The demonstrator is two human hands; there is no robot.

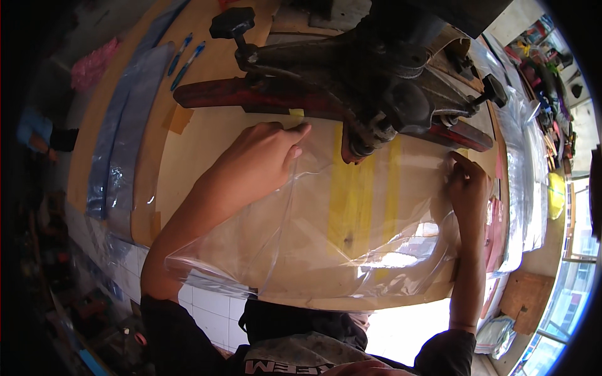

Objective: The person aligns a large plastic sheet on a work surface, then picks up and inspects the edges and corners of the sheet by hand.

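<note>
A clear plastic sheet (301,232) spreads over the tan board in front of me, wrinkled and hanging over the near edge. My left hand (266,150) has its fingers closed at the sheet's far edge, the index finger reaching to the right. At the right end of that edge my right hand (469,182) is curled, fingertips on the film. Just beyond both hands a dark machine head (389,81) carries a long red-and-black bar (282,97) across the board. Beneath the sheet run yellow tape strips (359,207). Glare hides part of the film near my right forearm.
Two blue pens (188,64) lie at the far left, beside folded bluish plastic sheets (135,125). More clear plastic (523,156) is piled along the right side. Black knobs (232,23) jut from the machine's arms. Another person's arm (41,144) shows at the left.
</note>
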